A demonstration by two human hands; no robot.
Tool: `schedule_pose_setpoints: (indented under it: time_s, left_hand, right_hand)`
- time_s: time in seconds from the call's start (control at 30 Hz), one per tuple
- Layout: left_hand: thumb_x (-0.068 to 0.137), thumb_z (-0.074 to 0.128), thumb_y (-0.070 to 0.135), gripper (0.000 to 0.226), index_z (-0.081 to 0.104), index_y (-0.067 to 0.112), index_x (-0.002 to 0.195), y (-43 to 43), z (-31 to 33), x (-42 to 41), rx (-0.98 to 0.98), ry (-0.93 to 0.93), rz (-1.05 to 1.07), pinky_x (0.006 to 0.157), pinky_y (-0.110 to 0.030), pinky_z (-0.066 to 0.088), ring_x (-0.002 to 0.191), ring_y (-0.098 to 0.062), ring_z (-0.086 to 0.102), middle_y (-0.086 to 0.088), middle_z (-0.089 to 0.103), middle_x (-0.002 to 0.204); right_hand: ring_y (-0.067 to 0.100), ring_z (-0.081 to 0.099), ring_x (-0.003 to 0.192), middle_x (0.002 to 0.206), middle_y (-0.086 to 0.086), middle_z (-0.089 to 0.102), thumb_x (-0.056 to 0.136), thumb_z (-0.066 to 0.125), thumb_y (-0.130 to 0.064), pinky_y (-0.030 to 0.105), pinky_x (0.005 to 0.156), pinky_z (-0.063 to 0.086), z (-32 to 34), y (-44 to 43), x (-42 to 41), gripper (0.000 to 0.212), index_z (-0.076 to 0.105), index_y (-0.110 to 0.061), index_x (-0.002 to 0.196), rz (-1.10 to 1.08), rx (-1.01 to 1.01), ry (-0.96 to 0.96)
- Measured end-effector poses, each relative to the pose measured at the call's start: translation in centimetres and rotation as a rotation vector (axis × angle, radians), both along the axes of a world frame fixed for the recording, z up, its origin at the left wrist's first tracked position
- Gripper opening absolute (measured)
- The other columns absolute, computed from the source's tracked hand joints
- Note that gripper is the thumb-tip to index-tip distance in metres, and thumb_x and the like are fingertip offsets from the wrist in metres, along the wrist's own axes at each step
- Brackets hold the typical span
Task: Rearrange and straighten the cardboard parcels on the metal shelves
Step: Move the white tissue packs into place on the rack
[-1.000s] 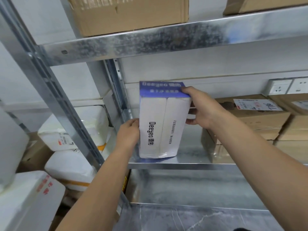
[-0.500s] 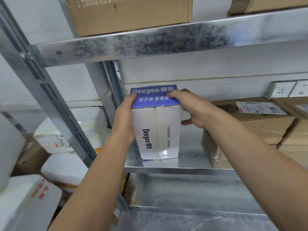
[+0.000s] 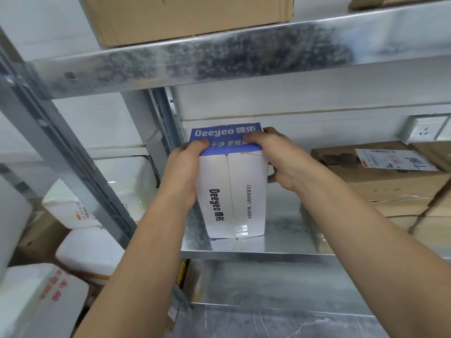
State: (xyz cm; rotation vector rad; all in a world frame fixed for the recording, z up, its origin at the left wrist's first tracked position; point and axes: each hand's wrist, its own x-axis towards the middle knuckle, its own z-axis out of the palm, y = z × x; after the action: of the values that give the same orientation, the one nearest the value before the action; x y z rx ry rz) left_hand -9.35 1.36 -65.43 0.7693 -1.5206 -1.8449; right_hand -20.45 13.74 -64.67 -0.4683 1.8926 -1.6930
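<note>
White carton with a blue Deeyeo top (image 3: pixel 231 189) is standing upright near the left end of the middle metal shelf (image 3: pixel 280 242), with its base sitting on the steel close to the front lip. So the person is looking mid-straighten on this one parcel.

The left grip (image 3: pixel 181 176) is wrapping the upper left edge, with the thumb lying over the blue top and the fingers going down the far side out of view. The right grip (image 3: pixel 280 162) is clamping the upper right corner, fingers curling over the top edge. Both bare hands are holding the carton and neither one is free.

The printed front is facing out, roughly square to the lip. It's hard to tell whether the base is sitting fully flat.

The brown cardboard parcels (image 3: pixel 380 181) are stacking up at the right end of the same shelf, well apart from the carton, with bare steel showing between them. Another cardboard box (image 3: pixel 190 18) is sitting on the shelf above.

Best guess for the next move: the carton is going to need sliding to its final spot, either back toward the wall or across toward that brown stack. Then it needs squaring to the front lip before both grips are letting go. It's tall and narrow, so shoving from up top is risking a tip. Pushing from lower down is probably the safer way.
</note>
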Motion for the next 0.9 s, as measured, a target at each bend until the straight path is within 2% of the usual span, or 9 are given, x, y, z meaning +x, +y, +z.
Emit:
schedule_pose_setpoints:
  time_s: [0.2, 0.53, 0.7, 0.9]
  left_hand:
    - [0.095, 0.058, 0.013, 0.009, 0.067, 0.012, 0.094, 0.25, 0.29, -0.17, 0.005, -0.012, 0.017, 0.052, -0.022, 0.051, 0.055, -0.016, 0.068, 0.001, 0.073, 0.066]
    - [0.096, 0.057, 0.011, 0.01, 0.064, 0.015, 0.089, 0.36, 0.33, 0.0, -0.01, -0.009, 0.023, 0.052, -0.023, 0.051, 0.051, -0.014, 0.066, 0.003, 0.071, 0.061]
    - [0.095, 0.058, 0.012, 0.01, 0.066, 0.015, 0.089, 0.15, 0.26, -0.12, -0.017, -0.016, 0.035, 0.057, -0.025, 0.053, 0.053, -0.016, 0.067, 0.002, 0.072, 0.064]
    - [0.096, 0.057, 0.013, 0.008, 0.065, 0.012, 0.096, 0.06, -0.02, -0.07, -0.012, -0.006, 0.027, 0.05, -0.023, 0.052, 0.052, -0.016, 0.068, 0.001, 0.073, 0.063]
  right_hand:
    - [0.023, 0.065, 0.093, 0.104, 0.001, 0.07, 0.093, 0.063, -0.031, 0.056, 0.097, 0.051, 0.05, -0.04, -0.32, 0.012, 0.054, -0.026, 0.098, 0.001, -0.019, 0.004]
    - [0.023, 0.065, 0.085, 0.1, 0.002, 0.071, 0.094, 0.064, -0.026, 0.052, 0.09, 0.052, 0.05, -0.23, -0.11, 0.011, 0.055, -0.023, 0.1, -0.007, -0.05, 0.017]
    - [0.018, 0.06, 0.067, 0.084, -0.001, 0.066, 0.095, 0.06, -0.02, 0.032, 0.067, 0.048, 0.22, -0.3, 0.01, 0.01, 0.052, -0.022, 0.091, -0.02, -0.087, 0.019]
    - [0.019, 0.062, 0.071, 0.089, 0.0, 0.068, 0.095, 0.061, -0.022, 0.035, 0.07, 0.05, 0.16, -0.3, 0.32, 0.008, 0.055, -0.022, 0.099, -0.019, -0.091, 0.026]
